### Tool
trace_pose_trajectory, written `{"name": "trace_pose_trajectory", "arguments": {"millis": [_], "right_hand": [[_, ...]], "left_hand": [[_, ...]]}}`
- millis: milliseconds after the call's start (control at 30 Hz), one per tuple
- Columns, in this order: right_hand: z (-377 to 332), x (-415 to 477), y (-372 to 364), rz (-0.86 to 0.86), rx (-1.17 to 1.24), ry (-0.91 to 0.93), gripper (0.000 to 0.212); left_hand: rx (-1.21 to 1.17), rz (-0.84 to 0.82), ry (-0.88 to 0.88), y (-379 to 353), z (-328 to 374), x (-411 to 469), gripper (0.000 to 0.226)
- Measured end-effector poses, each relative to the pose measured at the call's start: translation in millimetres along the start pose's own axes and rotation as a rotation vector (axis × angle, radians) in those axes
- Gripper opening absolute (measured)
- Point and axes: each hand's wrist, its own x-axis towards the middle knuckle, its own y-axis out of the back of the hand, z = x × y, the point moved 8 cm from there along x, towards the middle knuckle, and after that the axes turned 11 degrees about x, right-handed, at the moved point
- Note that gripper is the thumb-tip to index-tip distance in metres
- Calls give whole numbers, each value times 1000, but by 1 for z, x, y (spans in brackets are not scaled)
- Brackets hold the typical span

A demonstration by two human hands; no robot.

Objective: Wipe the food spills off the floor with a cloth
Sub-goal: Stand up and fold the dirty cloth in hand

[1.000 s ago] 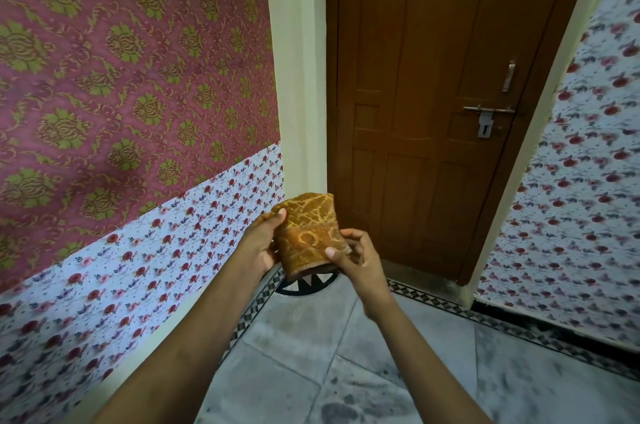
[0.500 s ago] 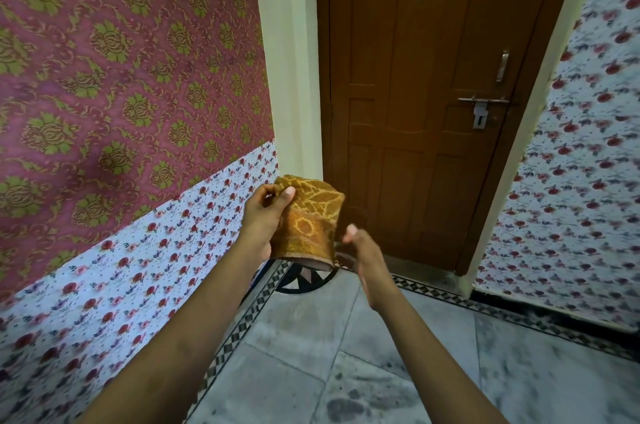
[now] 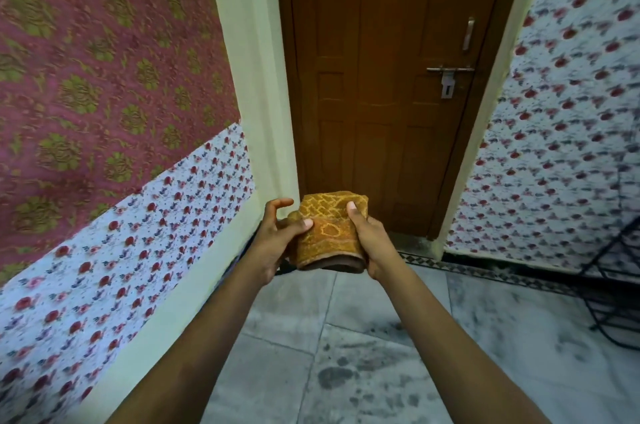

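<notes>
Item: folded orange cloth, held well above the floor, left hand pinching one side, right hand fingers wrapped round the other; dark smudges lie below, so wiping appears not yet begun.

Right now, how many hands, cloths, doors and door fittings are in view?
Hands: 2, the left hand and the right hand, both holding the cloth
Cloths: 1, the orange cloth
Doors: 1, the brown door
Door fittings: 2, a handle and a bolt
Total: 6
</notes>
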Motion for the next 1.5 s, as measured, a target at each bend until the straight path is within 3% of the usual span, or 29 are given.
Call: {"name": "trace_pose_trajectory", "arguments": {"millis": [100, 133, 200, 333, 600, 1233, 1367, 1500], "right_hand": [[6, -5, 18, -59, 18, -31, 75], [6, -5, 29, -69, 31, -15, 90], [-1, -11, 48, -100, 20, 61, 97], [-25, -24, 82, -143, -47, 209, 88], [-61, -53, 192, -62, -17, 286, 72], [-216, -154, 598, 331, 56, 443, 65], [-242, -146, 681, 516, 127, 464, 67], [-270, -129, 762, 633, 202, 462, 43]], "left_hand": [[49, -4, -76, -17, 3, 4, 26], [66, -15, -95, -24, 3, 5, 26], [83, -65, -122, -40, 3, 9, 29], [46, -147, -65, -81, 0, 10, 30], [33, -297, -10, -200, 9, 4, 41], [91, -456, -89, -659, 47, -18, 44], [72, -490, -111, -752, 46, 8, 49], [63, -536, -59, -846, 41, 45, 56]]}}
